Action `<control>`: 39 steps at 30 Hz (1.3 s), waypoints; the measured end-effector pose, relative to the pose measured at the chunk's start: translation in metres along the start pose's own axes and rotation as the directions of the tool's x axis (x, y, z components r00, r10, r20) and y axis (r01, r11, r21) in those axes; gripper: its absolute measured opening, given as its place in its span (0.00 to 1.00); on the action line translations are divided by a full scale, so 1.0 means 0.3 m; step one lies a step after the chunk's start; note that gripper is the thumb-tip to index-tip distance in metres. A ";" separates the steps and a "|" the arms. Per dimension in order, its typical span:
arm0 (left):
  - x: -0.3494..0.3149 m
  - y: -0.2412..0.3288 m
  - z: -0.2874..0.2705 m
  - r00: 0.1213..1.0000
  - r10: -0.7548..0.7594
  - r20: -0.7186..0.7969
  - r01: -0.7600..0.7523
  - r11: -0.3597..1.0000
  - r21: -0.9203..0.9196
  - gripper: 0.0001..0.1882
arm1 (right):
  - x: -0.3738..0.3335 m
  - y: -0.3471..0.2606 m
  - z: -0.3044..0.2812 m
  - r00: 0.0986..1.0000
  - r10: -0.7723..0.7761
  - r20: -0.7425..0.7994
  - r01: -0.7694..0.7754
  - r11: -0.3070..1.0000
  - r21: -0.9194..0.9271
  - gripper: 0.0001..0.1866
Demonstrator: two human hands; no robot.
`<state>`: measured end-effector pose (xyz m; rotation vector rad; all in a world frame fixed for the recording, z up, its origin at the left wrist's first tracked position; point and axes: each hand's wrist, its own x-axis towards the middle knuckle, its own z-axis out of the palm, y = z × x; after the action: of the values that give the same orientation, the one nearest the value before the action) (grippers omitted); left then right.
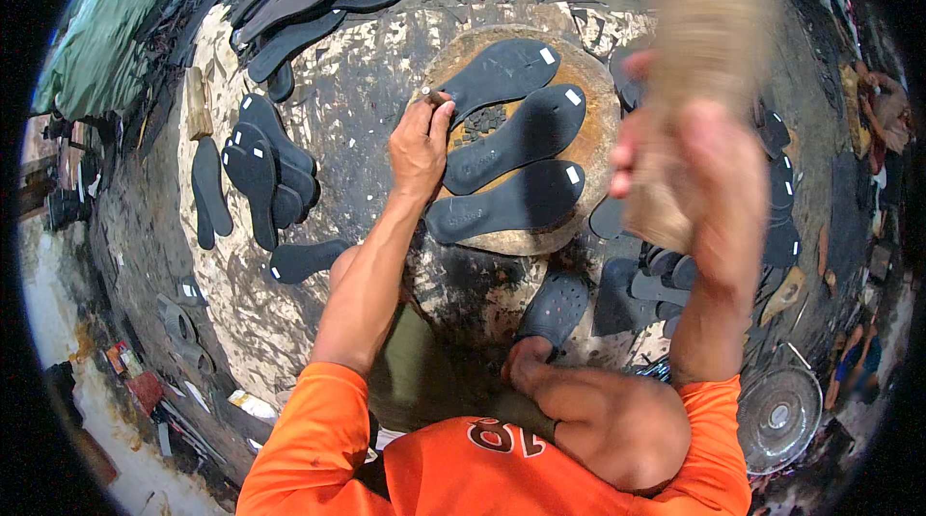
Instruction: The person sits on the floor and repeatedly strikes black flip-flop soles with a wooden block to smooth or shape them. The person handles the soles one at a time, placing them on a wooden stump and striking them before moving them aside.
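Observation:
Three black shoe soles lie side by side on a round wooden block [526, 245]: a far sole [506, 70], a middle sole [521, 135] and a near sole [506, 203]. My left hand [420, 151] is closed around a short metal punch [426, 92] at the left end of the far sole. The punch's top sticks out above my fingers; its tip is hidden. Raised over the block's right side, my right hand [709, 145] grips a thick wooden mallet [712, 24], both smeared by motion. Small black cut bits [480, 123] lie between the far and middle soles.
More black soles lie in a far-left pile [313, 5], a left pile [260, 159] and a right pile [666, 270]. A single sole [307, 260] rests near my left forearm. My sandalled foot [557, 309] is close to the block. At lower right stands a round metal lid-like disc [779, 420].

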<state>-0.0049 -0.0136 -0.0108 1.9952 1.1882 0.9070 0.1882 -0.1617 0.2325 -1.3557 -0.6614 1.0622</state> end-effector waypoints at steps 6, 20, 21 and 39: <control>-0.005 -0.034 0.033 0.951 0.298 0.084 -0.307 0.941 0.144 0.07 | 0.017 0.477 -0.057 0.989 0.021 0.147 0.066 0.823 -0.563 0.27; -0.125 0.072 0.026 0.937 -0.319 0.142 0.349 0.852 -0.390 0.18 | 0.018 0.595 -0.123 0.760 0.588 0.278 -0.598 0.800 -0.056 0.25; -0.149 0.062 0.039 0.931 -0.325 0.165 0.363 0.863 -0.351 0.18 | -0.010 0.572 -0.135 0.761 0.594 0.261 -0.608 0.793 -0.031 0.25; -0.183 0.088 0.057 0.999 0.013 -0.043 -0.014 0.999 -0.030 0.11 | -0.246 -0.155 -0.118 0.972 -0.207 0.110 0.225 0.956 -0.187 0.45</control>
<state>0.0018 -0.0764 -0.0124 1.9714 1.1786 0.9730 0.1989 -0.2380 0.2863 -1.3752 -0.9814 0.9012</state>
